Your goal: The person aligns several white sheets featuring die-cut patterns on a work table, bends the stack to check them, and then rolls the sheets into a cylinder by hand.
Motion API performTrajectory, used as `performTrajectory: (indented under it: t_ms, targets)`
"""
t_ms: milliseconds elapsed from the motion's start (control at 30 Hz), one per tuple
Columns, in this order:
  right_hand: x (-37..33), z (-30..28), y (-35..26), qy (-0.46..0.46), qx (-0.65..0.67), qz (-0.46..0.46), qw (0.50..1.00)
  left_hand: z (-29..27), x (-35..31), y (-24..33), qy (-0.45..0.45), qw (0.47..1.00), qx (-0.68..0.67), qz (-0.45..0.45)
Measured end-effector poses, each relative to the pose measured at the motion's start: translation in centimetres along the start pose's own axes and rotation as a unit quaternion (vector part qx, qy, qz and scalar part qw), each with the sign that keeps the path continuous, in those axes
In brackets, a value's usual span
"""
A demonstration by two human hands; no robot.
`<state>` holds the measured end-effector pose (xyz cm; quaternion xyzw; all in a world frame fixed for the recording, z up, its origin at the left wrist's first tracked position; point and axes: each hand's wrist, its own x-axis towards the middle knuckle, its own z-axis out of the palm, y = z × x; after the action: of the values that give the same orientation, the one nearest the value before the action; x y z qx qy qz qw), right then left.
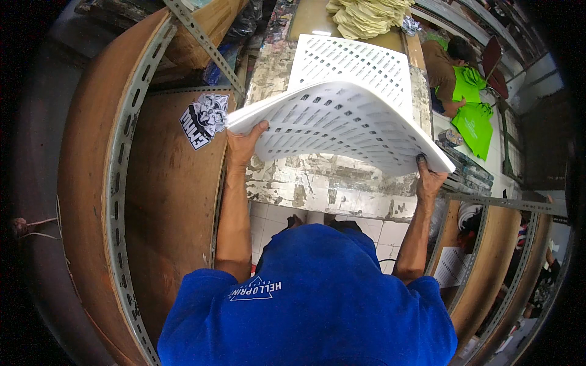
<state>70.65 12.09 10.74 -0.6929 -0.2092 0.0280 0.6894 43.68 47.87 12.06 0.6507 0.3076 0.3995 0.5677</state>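
Observation:
A thick stack of large white printed sheets [332, 116] is held up over the worktable, its middle bowed. My left hand [244, 145] grips the stack's left edge, thumb on the near face. At the right corner my right hand [429, 175] pinches the same stack, its thumb looking dark at the tip. Rows of small dark print show on the near face. Behind it, another printed sheet or pile of sheets [360, 64] lies on the table, partly covered by the raised stack.
The worktable [323, 189] is stained and patchy. Pale yellow folded cloth [369, 15] is piled at its far end. A wooden shelf with a slotted metal frame [165, 183] stands left; more shelves [488, 262] stand right. At upper right, another person [448, 73] handles bright green bags [473, 125].

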Motion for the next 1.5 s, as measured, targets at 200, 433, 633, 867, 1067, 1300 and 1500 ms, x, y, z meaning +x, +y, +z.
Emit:
performTrajectory:
  t_ms: [200, 433, 633, 867, 1067, 1300, 1500]
  targets:
    - [-1.0, 0.2, -1.7, -0.015, -0.033, -0.079, 0.996, -0.1, -1.3, 1.0, -0.003, 1.000, -0.009, 0.004]
    - [-1.4, 0.1, 0.9, -0.009, 0.028, 0.009, 1.000, -0.2, -1.0, -0.2, -0.015, 0.999, -0.040, 0.002]
    - [-1.9, 0.4, -0.6, -0.006, 0.030, -0.028, 0.999, -0.3, -1.3, 0.2, -0.030, 0.998, -0.046, -0.003]
    - [-2.4, 0.2, 0.2, 0.008, -0.019, 0.031, 0.999, 0.1, -1.2, 0.2, -0.018, 0.999, -0.033, -0.019]
    - [-2.5, -0.4, 0.7, -0.009, -0.002, 0.006, 1.000, -0.3, -1.6, 0.1, -0.036, 0.999, -0.033, -0.009]
    - [-2.3, 0.5, -0.1, 0.021, 0.018, -0.004, 1.000, -0.4, -1.2, -0.1, -0.006, 0.999, -0.021, -0.040]
    - [-2.5, -0.4, 0.6, -0.021, -0.042, 0.005, 0.999, -0.2, -0.8, 0.2, -0.026, 0.999, -0.039, 0.012]
